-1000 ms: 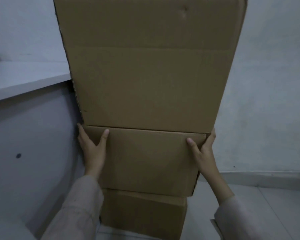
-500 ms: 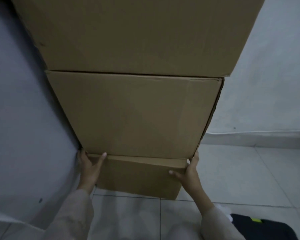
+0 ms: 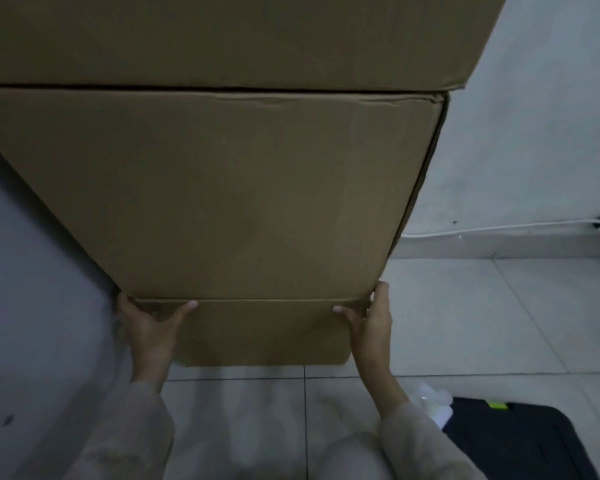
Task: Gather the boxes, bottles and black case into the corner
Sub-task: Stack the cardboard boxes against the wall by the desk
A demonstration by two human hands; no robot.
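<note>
Three brown cardboard boxes stand stacked in the room's corner. The bottom box (image 3: 264,332) sits on the floor, the middle box (image 3: 222,195) rests on it and the top box (image 3: 222,36) fills the upper frame. My left hand (image 3: 151,327) grips the bottom box's upper left corner against the wall. My right hand (image 3: 369,323) grips its upper right corner. A black case (image 3: 520,441) with a yellow-green tab lies on the floor at lower right, with a clear plastic bottle (image 3: 430,400) beside it.
The grey wall (image 3: 25,271) runs along the left, touching the stack. The back wall (image 3: 534,133) has a white cable (image 3: 499,228) above its skirting. Pale floor tiles (image 3: 482,313) stretch to the right of the boxes.
My view has dropped and moved closer. My hands went down from the middle box to the bottom box's top corners. The black case and bottle came into view.
</note>
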